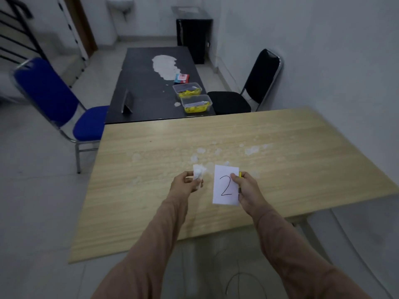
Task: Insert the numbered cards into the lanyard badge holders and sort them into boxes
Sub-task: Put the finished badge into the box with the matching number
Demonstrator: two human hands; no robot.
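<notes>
My right hand [248,188] pinches a white card [224,187] marked with a handwritten 2, held upright over the wooden table [216,134]. A bit of yellow lanyard [240,175] shows behind the card at my fingers. My left hand [183,182] grips a small clear badge holder [198,174] just left of the card, apart from it. On the black table [146,83] beyond stand two clear boxes [187,90] [196,103] holding yellow lanyards and white cards.
A small red and blue packet [182,78] lies behind the boxes. A folded dark stand [127,103] sits on the black table. A blue chair [54,100] stands at the left, a black chair [248,91] at the right. White scuffs mark both tabletops.
</notes>
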